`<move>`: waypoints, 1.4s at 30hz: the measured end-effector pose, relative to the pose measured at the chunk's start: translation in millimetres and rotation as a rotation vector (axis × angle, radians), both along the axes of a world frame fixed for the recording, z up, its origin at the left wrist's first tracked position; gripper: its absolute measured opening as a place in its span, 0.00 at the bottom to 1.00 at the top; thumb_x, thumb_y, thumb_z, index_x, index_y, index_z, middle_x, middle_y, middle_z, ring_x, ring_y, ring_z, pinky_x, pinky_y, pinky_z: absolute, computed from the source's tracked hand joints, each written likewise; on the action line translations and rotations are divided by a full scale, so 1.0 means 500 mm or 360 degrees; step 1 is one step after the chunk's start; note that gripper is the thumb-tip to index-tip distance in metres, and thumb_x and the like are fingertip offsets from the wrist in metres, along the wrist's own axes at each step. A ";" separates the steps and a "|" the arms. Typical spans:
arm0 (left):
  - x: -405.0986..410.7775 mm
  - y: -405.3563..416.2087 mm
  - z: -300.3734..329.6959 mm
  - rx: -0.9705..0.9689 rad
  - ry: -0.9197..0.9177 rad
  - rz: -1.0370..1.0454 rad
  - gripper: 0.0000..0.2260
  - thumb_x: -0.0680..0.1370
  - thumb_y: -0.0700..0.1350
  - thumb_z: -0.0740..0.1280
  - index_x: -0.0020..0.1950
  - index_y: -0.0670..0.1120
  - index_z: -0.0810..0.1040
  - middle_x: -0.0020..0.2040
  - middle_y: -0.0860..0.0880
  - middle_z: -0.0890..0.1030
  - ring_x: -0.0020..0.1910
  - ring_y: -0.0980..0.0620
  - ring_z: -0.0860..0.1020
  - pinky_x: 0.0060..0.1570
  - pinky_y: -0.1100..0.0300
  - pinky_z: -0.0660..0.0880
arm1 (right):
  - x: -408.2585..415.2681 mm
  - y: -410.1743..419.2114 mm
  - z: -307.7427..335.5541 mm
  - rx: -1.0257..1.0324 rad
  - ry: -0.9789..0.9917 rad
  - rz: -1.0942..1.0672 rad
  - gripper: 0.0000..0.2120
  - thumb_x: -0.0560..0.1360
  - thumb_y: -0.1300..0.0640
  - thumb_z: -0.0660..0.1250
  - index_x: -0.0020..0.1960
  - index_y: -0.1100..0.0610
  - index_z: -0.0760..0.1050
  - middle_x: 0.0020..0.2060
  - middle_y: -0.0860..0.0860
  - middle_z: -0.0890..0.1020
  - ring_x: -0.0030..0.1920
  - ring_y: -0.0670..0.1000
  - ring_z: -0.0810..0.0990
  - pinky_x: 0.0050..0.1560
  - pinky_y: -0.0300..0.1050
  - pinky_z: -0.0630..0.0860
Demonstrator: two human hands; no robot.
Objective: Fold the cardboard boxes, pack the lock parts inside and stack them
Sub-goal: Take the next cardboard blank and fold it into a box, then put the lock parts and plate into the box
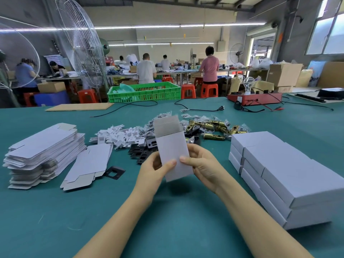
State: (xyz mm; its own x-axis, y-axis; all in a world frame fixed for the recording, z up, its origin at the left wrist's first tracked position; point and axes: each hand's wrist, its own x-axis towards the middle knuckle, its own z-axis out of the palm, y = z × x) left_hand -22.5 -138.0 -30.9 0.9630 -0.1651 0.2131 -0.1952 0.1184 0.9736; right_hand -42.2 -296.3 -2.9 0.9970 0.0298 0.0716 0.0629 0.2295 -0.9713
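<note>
We are in the folding step: at the centre of the frame our left hand point(158, 169) and right hand point(202, 164) hold one white box point(174, 151) upright above the green tabletop point(167, 220), each hand pinching a lower side edge between thumb and fingers, with the top flap standing open and showing its grey inner face. The body looks already squared up, so we judge the next move calls for closing the lower end, then reaching to the heap behind for parts. Counting what lies around: one box in hand; one tall stack of flat blanks point(44, 153) at the left, too many to number; a few loose blanks point(89, 164) just right of it; one black plate point(113, 172) beside those. Behind the box sit a pile of white inserts point(119, 136), more black plates point(141, 151) and a heap of brass latches point(214, 127) in clear bags, none countable. At the right, the finished boxes point(279, 168) stand in three layers; the exact number is hidden.
</note>
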 end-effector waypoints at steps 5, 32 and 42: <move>0.010 0.023 -0.009 -0.0236 0.0173 -0.0033 0.21 0.60 0.49 0.80 0.51 0.47 0.84 0.49 0.46 0.86 0.45 0.50 0.84 0.41 0.59 0.80 | 0.001 0.017 -0.038 -0.0057 -0.0076 0.0141 0.21 0.67 0.61 0.73 0.59 0.64 0.78 0.52 0.60 0.84 0.51 0.54 0.82 0.56 0.46 0.78; 0.012 0.023 -0.027 0.0093 0.0028 0.0200 0.13 0.69 0.44 0.78 0.50 0.54 0.81 0.45 0.59 0.85 0.47 0.56 0.83 0.44 0.60 0.77 | 0.046 -0.040 -0.100 -0.2219 -0.0144 -0.0643 0.12 0.78 0.46 0.62 0.59 0.50 0.73 0.58 0.48 0.76 0.61 0.52 0.72 0.56 0.47 0.68; 0.001 0.023 -0.023 0.0183 0.0059 0.0203 0.12 0.72 0.46 0.76 0.52 0.55 0.79 0.51 0.55 0.84 0.52 0.52 0.81 0.52 0.56 0.78 | 0.045 -0.037 -0.098 -0.2163 -0.0295 -0.0579 0.12 0.81 0.56 0.59 0.61 0.55 0.76 0.55 0.53 0.75 0.57 0.56 0.71 0.48 0.45 0.70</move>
State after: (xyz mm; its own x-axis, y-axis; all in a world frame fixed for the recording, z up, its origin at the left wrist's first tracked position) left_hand -21.9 -126.7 -42.5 0.9845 -0.0621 0.1639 -0.1653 -0.0174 0.9861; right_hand -19.8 -314.8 -52.0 0.9433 -0.0723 0.3238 0.0637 -0.9184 -0.3904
